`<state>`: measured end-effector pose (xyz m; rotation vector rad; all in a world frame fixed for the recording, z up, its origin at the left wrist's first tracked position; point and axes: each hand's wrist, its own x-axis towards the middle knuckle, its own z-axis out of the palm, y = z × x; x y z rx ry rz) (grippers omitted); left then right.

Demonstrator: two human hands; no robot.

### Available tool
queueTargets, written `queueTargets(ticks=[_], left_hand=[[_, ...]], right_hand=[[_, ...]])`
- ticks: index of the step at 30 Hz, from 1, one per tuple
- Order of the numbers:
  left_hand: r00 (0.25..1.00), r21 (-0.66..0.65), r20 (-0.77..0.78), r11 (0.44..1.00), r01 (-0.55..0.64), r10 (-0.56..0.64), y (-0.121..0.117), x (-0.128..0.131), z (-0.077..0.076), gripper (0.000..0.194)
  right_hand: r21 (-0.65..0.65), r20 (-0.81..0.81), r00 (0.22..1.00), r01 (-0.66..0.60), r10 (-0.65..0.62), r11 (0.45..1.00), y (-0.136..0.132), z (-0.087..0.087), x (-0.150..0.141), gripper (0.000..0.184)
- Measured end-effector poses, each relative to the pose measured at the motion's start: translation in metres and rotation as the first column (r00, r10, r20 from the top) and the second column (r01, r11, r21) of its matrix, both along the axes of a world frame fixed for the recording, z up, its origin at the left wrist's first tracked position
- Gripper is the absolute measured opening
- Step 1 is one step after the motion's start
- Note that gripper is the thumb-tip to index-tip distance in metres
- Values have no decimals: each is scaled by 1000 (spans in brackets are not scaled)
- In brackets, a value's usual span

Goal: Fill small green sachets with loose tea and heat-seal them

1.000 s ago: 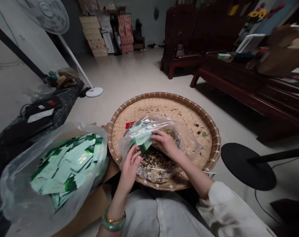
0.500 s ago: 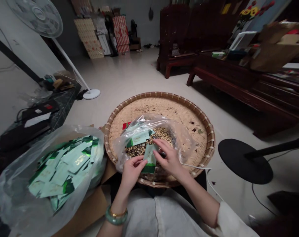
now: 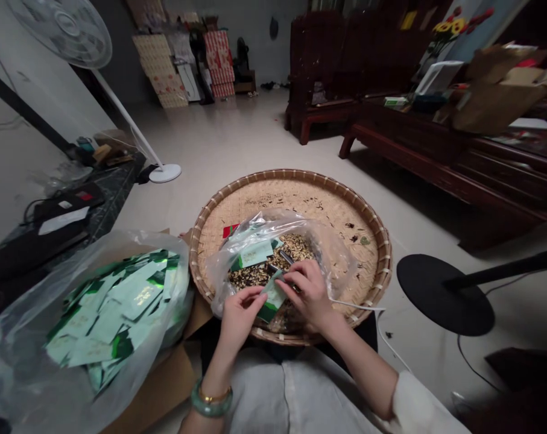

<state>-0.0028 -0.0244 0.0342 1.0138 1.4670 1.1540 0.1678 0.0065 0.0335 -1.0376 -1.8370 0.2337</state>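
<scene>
Head view: left hand (image 3: 241, 310) and right hand (image 3: 312, 292) meet at lower centre of the frame, both pinching one green sachet (image 3: 275, 295). Left thumb and fingers grip its left side; right fingers hold near its top edge. Sachet sits tilted over the near part of a clear plastic bag (image 3: 331, 250), which lies in a round woven tray (image 3: 386, 283) at centre. Whether its mouth is open: cannot tell, fingers cover it.

Progress, judged from layout: this sachet is mid-handling, no contents visible. Loose dry mix (image 3: 298, 246) remains in the clear bag, so work looks unfinished. Pale green packets (image 3: 256, 254) lie on the mix, left of centre, apparently waiting their turn. Dark-handled tool (image 3: 286, 257) rests on the mix just beyond the right fingers, held by neither hand.

Lower left: big translucent bag (image 3: 17, 367) with a large packet pile (image 3: 114, 307); filled or empty, cannot tell, so the done count is unclear. Red packet (image 3: 230, 230) lies at the tray's left, untouched.
</scene>
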Motion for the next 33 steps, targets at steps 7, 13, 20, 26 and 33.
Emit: queueTargets(ticks=[7, 13, 20, 26, 33], left_hand=[[977, 0, 183, 994, -108, 106, 4, -10, -8, 29], [921, -50, 382, 997, -65, 80, 5, -5, -9, 43], [969, 20, 245, 1000, 21, -25, 4, -4, -11, 41], [966, 29, 249, 997, 71, -76, 5, -9, -11, 44], [962, -10, 120, 969, 249, -246, 4, -15, -5, 37]], right_hand=[[-161, -184, 978, -125, 94, 979, 0, 2, 5, 12], [-282, -333, 943, -115, 15, 953, -2, -1, -3, 11], [-242, -255, 967, -74, 10, 967, -3, 2, 2, 14], [-606, -523, 849, -433, 76, 667, -4, -3, 3, 25], [-600, -574, 817, -464, 54, 651, 1, -2, 5, 35]])
